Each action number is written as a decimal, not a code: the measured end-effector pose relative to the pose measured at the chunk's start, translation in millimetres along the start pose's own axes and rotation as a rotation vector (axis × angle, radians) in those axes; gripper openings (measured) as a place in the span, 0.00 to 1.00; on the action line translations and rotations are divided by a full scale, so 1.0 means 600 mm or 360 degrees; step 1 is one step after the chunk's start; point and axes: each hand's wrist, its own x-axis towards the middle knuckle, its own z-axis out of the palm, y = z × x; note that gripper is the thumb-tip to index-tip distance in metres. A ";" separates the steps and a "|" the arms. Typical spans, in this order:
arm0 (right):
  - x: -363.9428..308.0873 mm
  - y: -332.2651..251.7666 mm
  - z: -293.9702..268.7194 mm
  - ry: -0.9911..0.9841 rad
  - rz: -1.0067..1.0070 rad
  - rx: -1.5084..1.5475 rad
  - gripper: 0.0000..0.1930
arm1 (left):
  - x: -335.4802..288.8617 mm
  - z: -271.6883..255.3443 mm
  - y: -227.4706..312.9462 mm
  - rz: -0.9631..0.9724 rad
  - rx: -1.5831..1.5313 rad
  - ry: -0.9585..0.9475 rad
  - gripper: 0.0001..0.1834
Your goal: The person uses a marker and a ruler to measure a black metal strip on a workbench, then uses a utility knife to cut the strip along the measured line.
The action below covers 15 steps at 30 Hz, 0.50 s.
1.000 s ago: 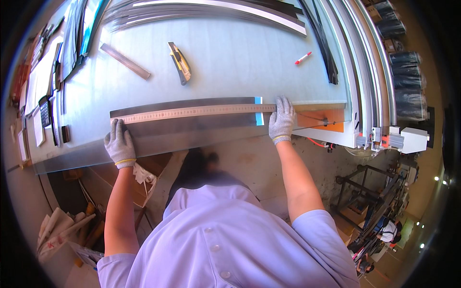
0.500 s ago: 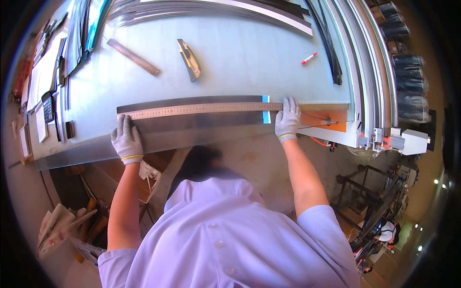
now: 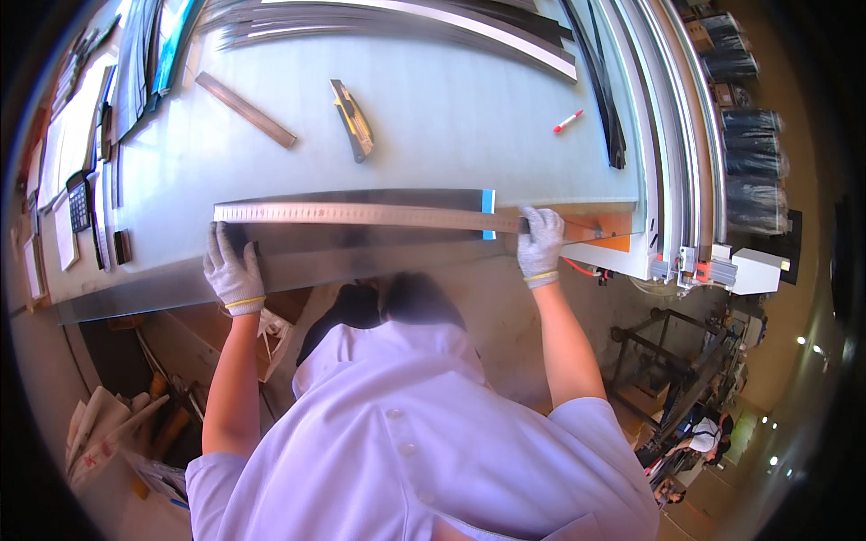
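A long steel ruler (image 3: 361, 215) lies slantwise across a dark flat strip (image 3: 397, 198) whose right end has a blue and white edge (image 3: 488, 200). My left hand (image 3: 234, 275), in a grey knit glove with a yellow cuff line, rests at the strip's left end near the ruler's tip. Its fingers are stretched, with the thumb apart. At the ruler's right part, past the blue edge, my right hand (image 3: 541, 243) in a matching glove has its fingers bent over the ruler. What lies under those fingers is partly hidden.
On the pale tabletop (image 3: 433, 117) lie a yellow and black utility knife (image 3: 353, 122), a brown metal bar (image 3: 244, 110) and a red and white marker (image 3: 568, 122). Dark strips (image 3: 361, 27) are bundled at the far side. A calculator (image 3: 78, 206) sits left; a machine rail (image 3: 672, 135) runs right.
The ruler's right end has swung nearer to me, so it now crosses the strip at a slant. My right hand has moved down with it; the left fingers have slipped off the ruler's end.
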 end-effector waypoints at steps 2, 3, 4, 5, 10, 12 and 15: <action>-0.014 0.010 -0.030 -0.0070 0.0227 0.0044 0.15 | -0.006 0.002 -0.003 -0.0084 0.0020 -0.0038 0.35; -0.024 0.017 -0.042 -0.0124 0.0348 0.0115 0.14 | -0.004 0.003 -0.003 -0.0116 0.0029 -0.0003 0.35; -0.035 0.020 -0.043 -0.0093 0.0449 0.0163 0.14 | -0.001 0.006 -0.003 -0.0114 0.0036 -0.0017 0.35; -0.047 0.027 -0.039 -0.0064 0.0546 0.0215 0.13 | 0.000 0.009 -0.004 -0.0116 0.0045 -0.0032 0.34; 0.003 0.041 0.014 0.0000 0.0840 0.0189 0.10 | 0.007 0.011 -0.003 -0.0121 0.0061 -0.0088 0.32; 0.044 0.062 0.059 0.0115 0.0775 0.0224 0.11 | 0.007 0.012 -0.002 -0.0133 0.0111 -0.0092 0.31; 0.117 0.084 0.100 0.0004 0.0731 0.0186 0.12 | 0.010 0.007 0.000 -0.0142 0.0121 -0.0100 0.30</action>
